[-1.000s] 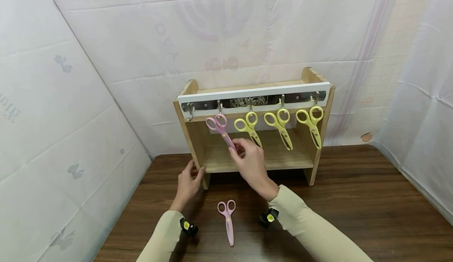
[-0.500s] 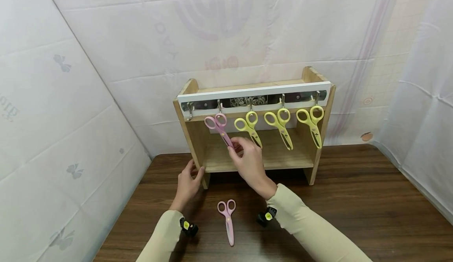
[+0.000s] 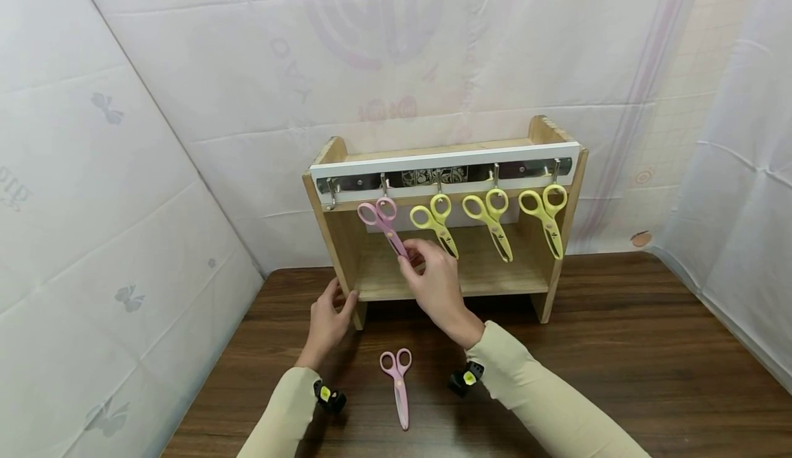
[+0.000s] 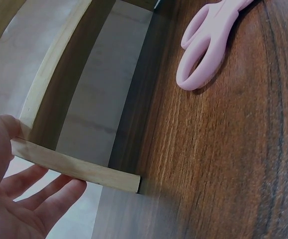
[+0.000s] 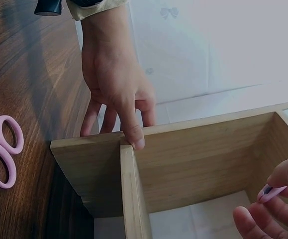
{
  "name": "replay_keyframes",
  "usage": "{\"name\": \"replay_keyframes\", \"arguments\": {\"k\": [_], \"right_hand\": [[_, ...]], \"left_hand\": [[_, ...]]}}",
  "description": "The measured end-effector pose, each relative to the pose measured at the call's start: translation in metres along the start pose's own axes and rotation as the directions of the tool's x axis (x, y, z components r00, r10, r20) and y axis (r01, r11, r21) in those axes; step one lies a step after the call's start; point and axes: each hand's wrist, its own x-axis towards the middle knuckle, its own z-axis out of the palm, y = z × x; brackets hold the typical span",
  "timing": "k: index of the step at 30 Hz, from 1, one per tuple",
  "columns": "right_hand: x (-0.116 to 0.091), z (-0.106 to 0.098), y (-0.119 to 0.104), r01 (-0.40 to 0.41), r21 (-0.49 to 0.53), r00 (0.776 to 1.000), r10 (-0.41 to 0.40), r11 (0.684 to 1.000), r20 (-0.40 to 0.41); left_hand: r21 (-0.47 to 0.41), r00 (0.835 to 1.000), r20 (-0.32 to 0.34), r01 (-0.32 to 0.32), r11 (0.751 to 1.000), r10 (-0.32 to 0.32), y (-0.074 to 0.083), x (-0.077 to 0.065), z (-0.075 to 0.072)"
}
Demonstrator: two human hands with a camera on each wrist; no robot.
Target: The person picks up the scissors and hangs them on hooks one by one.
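Observation:
My right hand point(image 3: 436, 282) pinches the blade end of pink scissors point(image 3: 381, 220) between thumb and fingers. The right finger loop of these scissors is at the second hook from the left point(image 3: 384, 184); the blade tip is hidden by the hand. With thumb in front and fingers on the outer side, my left hand point(image 3: 328, 320) grips the lower left side of a wooden shelf point(image 4: 84, 171). Another pair of pink scissors point(image 3: 399, 388) lies on the table, loops toward the shelf. Three pairs of yellow scissors hang to the right: a near one point(image 3: 433, 219), a middle one point(image 3: 491, 224), a far-right one point(image 3: 546, 216).
A white hook rail point(image 3: 445, 155) with a metal strip runs across the shelf's upper front. Nothing hangs on its leftmost hook point(image 3: 331, 194). The shelf stands on a dark wooden table point(image 3: 619, 348). Printed white cloth point(image 3: 247, 52) covers the walls behind and beside.
The right hand and the pink scissors it pinches shifted slightly left in the first half second, then stayed put. The left hand keeps its grip on the shelf.

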Motion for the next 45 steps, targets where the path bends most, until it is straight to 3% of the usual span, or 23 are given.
{"name": "replay_keyframes", "arguments": {"k": [8, 14, 26, 30, 34, 37, 41, 45], "right_hand": [[0.001, -0.001, 0.000, -0.012, -0.016, 1.000, 0.013, 1.000, 0.022], [-0.003, -0.004, 0.000, -0.066, -0.023, 0.994, 0.068, 0.998, 0.088], [-0.036, -0.009, -0.005, -0.177, -0.199, 0.945, 0.223, 0.964, 0.241], [-0.053, -0.009, -0.004, -0.207, -0.261, 0.915, 0.281, 0.943, 0.288], [-0.072, -0.007, 0.000, -0.172, -0.319, 0.879, 0.291, 0.932, 0.378], [-0.086, -0.005, 0.002, -0.123, -0.366, 0.833, 0.296, 0.923, 0.467], [-0.099, -0.004, 0.003, -0.089, -0.379, 0.751, 0.312, 0.921, 0.582], [-0.107, -0.004, 0.002, -0.080, -0.365, 0.697, 0.314, 0.927, 0.645]], "left_hand": [[0.005, 1.000, 0.008, 0.005, 1.000, -0.005, -0.001, 0.001, 0.000], [0.000, 1.000, 0.007, -0.004, 1.000, 0.004, -0.002, 0.000, 0.000], [-0.001, 1.000, 0.008, -0.006, 1.000, 0.006, -0.004, -0.001, -0.002], [-0.005, 1.000, 0.011, -0.008, 1.000, 0.009, -0.003, -0.001, -0.002], [-0.005, 1.000, 0.020, 0.009, 1.000, -0.009, -0.002, 0.000, -0.003], [0.001, 1.000, 0.023, 0.007, 1.000, -0.007, -0.003, 0.000, -0.003], [0.004, 1.000, 0.016, 0.000, 1.000, 0.000, -0.004, 0.000, -0.002], [0.003, 1.000, 0.013, -0.007, 1.000, 0.007, -0.005, 0.000, 0.000]]}}
